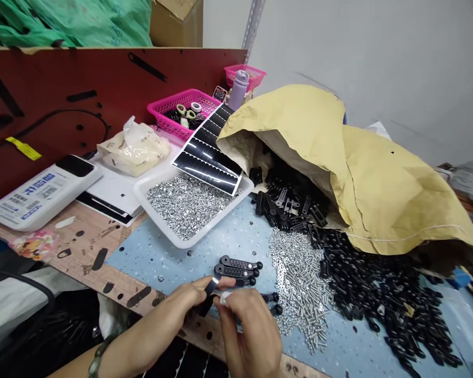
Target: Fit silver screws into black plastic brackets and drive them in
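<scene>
The left hand [161, 315] and right hand [250, 333] are closed narrowly, pinching one black plastic link [209, 287] between them. At eleven o'clock sits one white tray [213, 219] of silver nuts [185, 205] on the blue table mat [228, 226]. Two more links [236, 269] lie at twelve o'clock. At two o'clock, silver screws [299, 289] and black parts [378, 294] spill from one yellow paper sack [378, 173], against a grey wall [398, 68].

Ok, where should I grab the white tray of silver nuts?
Take the white plastic tray by the raised rim on the two near edges, from your side: silver nuts fill the middle, and a black striped sheet lies over the far edge.
</scene>
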`<state>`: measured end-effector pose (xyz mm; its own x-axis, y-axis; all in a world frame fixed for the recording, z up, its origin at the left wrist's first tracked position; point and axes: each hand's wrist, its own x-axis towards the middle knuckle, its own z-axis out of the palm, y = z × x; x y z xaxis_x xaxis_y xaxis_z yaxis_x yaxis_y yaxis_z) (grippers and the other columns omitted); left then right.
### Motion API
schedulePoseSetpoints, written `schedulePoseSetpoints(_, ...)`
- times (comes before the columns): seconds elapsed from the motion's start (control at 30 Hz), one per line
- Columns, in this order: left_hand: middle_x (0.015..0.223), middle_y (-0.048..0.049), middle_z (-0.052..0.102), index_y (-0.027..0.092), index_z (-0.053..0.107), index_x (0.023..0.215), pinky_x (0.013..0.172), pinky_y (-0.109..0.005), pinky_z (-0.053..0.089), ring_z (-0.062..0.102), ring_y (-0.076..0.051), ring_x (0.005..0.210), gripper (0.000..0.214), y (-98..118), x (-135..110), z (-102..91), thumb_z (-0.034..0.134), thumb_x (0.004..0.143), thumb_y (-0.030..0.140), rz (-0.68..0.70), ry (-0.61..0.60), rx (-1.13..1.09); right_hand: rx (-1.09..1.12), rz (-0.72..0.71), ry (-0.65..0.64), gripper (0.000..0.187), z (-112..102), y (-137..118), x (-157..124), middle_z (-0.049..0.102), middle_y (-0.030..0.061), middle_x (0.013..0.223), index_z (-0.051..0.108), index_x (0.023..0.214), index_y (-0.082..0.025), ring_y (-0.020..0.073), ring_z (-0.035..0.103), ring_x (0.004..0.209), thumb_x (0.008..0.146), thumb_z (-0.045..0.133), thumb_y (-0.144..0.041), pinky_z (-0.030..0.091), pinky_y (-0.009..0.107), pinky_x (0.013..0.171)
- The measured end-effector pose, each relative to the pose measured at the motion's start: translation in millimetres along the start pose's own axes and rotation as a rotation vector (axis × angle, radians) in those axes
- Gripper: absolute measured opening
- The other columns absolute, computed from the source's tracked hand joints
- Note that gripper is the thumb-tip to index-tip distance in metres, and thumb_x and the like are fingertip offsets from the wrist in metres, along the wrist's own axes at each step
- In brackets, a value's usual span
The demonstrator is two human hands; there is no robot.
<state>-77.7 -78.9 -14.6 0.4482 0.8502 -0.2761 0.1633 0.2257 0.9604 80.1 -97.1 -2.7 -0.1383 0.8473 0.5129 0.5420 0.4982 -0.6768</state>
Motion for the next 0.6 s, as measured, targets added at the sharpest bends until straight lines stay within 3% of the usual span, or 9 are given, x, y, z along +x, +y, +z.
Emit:
schedulePoseSetpoints(0.07,0.134,0.0029,0.056,0.030,0.052,0.133,0.104,-0.041,0.045,0.051,-0.021,0.125,0.046,-2.7,-0.5,-0.4,0.022,0.099,0.025,-0.015,0.023,-0.117,0.049,-0.053,-0.027,0.034,-2.7,-0.6,-3.4,0.063,0.0044,0.083,0.056,0.107,-0.026,0.0174,0.059,0.073,0.085,0.048,0.000,0.050,0.031,0.064)
schedulePoseSetpoints(0.13,0.139,0.0044,0.051,0.032,0.048,0.136,0.107,-0.041,0.040,0.046,-0.021,0.129,0.044,-4.5,-2.8,-2.4,0.022,0.100,0.028,0.034,0.074,-0.030,0.125,0.007,-0.018,0.030,-10.9,2.5,-6.0,0.062,0.0036,0.081,0.059,0.102,-0.027,0.0173,0.059,0.073,0.086,0.048,-0.003,0.049,0.030,0.062)
schedulePoseSetpoints(0.23,0.148,0.0041,0.039,0.033,0.036,0.143,0.110,-0.042,0.037,0.037,-0.021,0.135,0.045,-5.4,-7.3,-7.2,0.023,0.101,0.028,0.149,0.205,0.302,0.250,0.327,0.053,0.014,-28.7,17.3,-5.4,0.058,0.0018,0.077,0.060,0.088,-0.025,0.0152,0.059,0.066,0.090,0.050,-0.016,0.051,0.026,0.056)
schedulePoseSetpoints(0.3,0.148,0.0012,0.038,0.030,0.032,0.145,0.108,-0.042,0.039,0.037,-0.023,0.135,0.046,-5.9,-7.5,-9.9,0.030,0.099,0.026,0.256,0.241,0.555,0.336,0.571,0.083,0.006,-37.4,32.2,-1.0,0.057,0.0006,0.076,0.061,0.091,-0.024,0.0136,0.059,0.062,0.089,0.055,-0.026,0.052,0.025,0.052)
schedulePoseSetpoints(0.37,0.146,0.0001,0.042,0.028,0.034,0.144,0.106,-0.043,0.038,0.037,-0.025,0.133,0.049,-7.6,-4.1,-11.1,0.039,0.096,0.023,0.385,0.208,0.815,0.408,0.711,0.055,0.018,-39.5,46.8,5.0,0.058,0.0003,0.077,0.063,0.099,-0.024,0.0132,0.059,0.060,0.084,0.062,-0.034,0.053,0.024,0.051)
schedulePoseSetpoints(0.47,0.144,0.0007,0.045,0.026,0.036,0.143,0.103,-0.044,0.034,0.037,-0.026,0.131,0.052,-12.5,4.7,-10.6,0.045,0.093,0.018,0.537,0.168,1.121,0.418,0.741,-0.052,0.023,-31.6,60.8,12.0,0.060,0.0021,0.076,0.069,0.093,-0.020,0.0143,0.059,0.062,0.080,0.065,-0.039,0.053,0.024,0.052)
schedulePoseSetpoints(0.6,0.143,0.0002,0.046,0.021,0.037,0.143,0.099,-0.042,0.027,0.037,-0.026,0.129,0.051,-17.3,12.3,-10.2,0.045,0.093,0.020,0.597,0.134,1.265,0.302,0.702,-0.109,0.020,-17.8,64.7,11.9,0.061,0.0033,0.076,0.071,0.085,-0.019,0.0151,0.060,0.063,0.082,0.061,-0.036,0.051,0.024,0.054)
